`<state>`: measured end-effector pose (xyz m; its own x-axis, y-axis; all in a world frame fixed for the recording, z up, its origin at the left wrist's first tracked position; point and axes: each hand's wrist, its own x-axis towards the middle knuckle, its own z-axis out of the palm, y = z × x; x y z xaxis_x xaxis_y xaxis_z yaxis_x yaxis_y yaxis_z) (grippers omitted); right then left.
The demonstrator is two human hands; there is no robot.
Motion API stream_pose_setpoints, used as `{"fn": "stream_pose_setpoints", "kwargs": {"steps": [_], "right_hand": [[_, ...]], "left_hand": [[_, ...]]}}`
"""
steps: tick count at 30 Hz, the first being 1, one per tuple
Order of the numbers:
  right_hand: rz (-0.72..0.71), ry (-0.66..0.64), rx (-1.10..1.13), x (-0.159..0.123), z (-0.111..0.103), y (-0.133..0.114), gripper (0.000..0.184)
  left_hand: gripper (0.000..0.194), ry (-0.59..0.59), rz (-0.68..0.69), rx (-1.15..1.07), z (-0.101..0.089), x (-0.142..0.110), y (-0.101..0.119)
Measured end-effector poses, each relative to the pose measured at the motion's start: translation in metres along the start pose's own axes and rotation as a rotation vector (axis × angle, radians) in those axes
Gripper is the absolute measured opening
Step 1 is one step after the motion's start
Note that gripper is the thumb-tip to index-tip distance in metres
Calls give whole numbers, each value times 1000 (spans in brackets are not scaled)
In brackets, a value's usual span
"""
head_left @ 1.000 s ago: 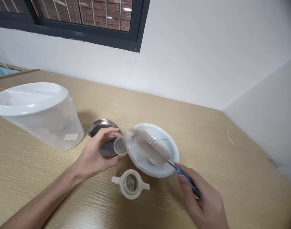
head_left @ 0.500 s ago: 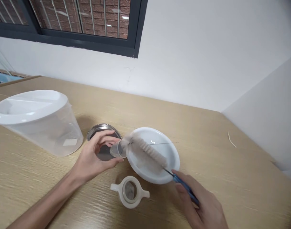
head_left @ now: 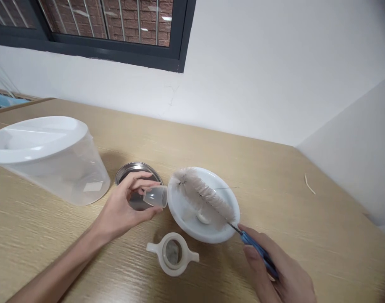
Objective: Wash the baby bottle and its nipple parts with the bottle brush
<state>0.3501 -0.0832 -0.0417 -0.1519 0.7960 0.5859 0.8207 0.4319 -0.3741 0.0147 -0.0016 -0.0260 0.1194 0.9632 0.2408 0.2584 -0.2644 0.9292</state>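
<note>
Between the thumb and fingers of my left hand (head_left: 125, 202) is a small clear plastic cup (head_left: 156, 196), tipped on its side with its mouth to the right. My right hand (head_left: 277, 265) grips the blue handle of a bottle brush (head_left: 208, 195). Its pale bristles hang over a white bowl (head_left: 184, 223), apart from the cup's mouth. In the bowl lies a small white piece, partly hidden by the bristles, and a thin needle-like rod crosses the far rim. Behind my left fingers sits a round metal dish (head_left: 132, 167), partly covered.
A whitish two-handled strainer (head_left: 186, 256) lies on the wooden table (head_left: 211, 145) in front of the bowl. On the left stands a large translucent container (head_left: 75, 168) with a white lid. A thin pale strip (head_left: 309, 184) rests at the right. Wall and window rise behind.
My right hand has drawn the brush back to the right, away from the cup's mouth. My left hand keeps the cup in nearly the same place.
</note>
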Motion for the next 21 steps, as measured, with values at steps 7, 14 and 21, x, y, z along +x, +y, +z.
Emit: {"fn": "stream_pose_setpoints", "kwargs": {"steps": [7, 14, 21], "right_hand": [[-157, -53, 90, 1, 5, -1, 30], [-34, -3, 32, 5, 1, 1, 26], [-31, 4, -16, 3, 1, 0, 25]], "left_hand": [[68, -16, -3, -49, 2, 0, 1], [75, 15, -21, -84, 1, 2, -1], [75, 17, -11, -45, 0, 2, -2]]}}
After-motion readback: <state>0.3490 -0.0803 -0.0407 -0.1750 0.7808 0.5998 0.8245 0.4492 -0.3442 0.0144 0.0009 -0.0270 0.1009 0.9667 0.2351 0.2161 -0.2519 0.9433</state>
